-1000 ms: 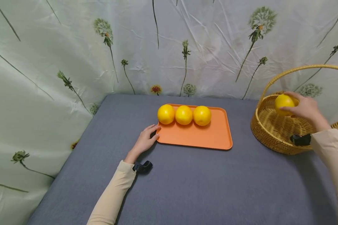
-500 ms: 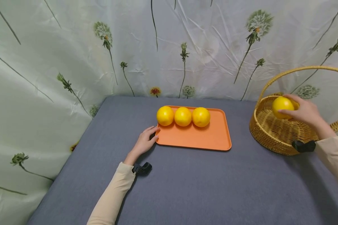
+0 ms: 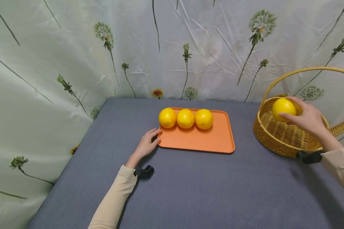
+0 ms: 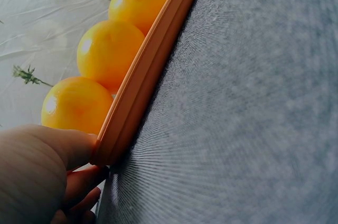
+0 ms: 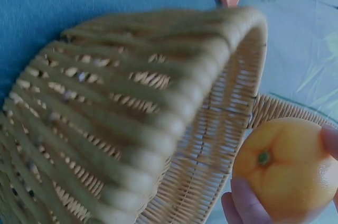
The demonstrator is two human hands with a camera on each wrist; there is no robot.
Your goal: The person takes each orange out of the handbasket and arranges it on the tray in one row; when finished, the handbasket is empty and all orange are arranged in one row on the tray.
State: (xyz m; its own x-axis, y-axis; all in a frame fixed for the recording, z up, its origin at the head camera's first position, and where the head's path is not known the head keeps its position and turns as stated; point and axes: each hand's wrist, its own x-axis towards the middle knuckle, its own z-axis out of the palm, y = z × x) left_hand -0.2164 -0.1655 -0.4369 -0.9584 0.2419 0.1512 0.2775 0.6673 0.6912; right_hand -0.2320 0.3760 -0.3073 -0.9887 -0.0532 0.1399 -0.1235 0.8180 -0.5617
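Note:
My right hand (image 3: pixel 308 117) grips an orange (image 3: pixel 283 109) between thumb and fingers, above the inside of a wicker basket (image 3: pixel 263 135). In the right wrist view the orange (image 5: pixel 288 166) shows its green stem end, beside the basket's rim (image 5: pixel 169 123). The left hand (image 3: pixel 146 143) rests with relaxed fingers against the left edge of an orange tray (image 3: pixel 197 140). Along the tray's far side sit three more oranges (image 3: pixel 185 118) in a row. In the left wrist view, the thumb (image 4: pixel 74 147) touches the tray's end (image 4: pixel 142 76).
The basket's tall arched handle (image 3: pixel 306 71) rises at the right, partly out of frame. A grey cloth (image 3: pixel 195 184) covers the table, and a flower-printed curtain (image 3: pixel 160 41) hangs behind it and along the left side.
My right hand has shifted slightly left with the orange, over the basket. The left hand keeps its place at the tray, and the head view has tilted a little.

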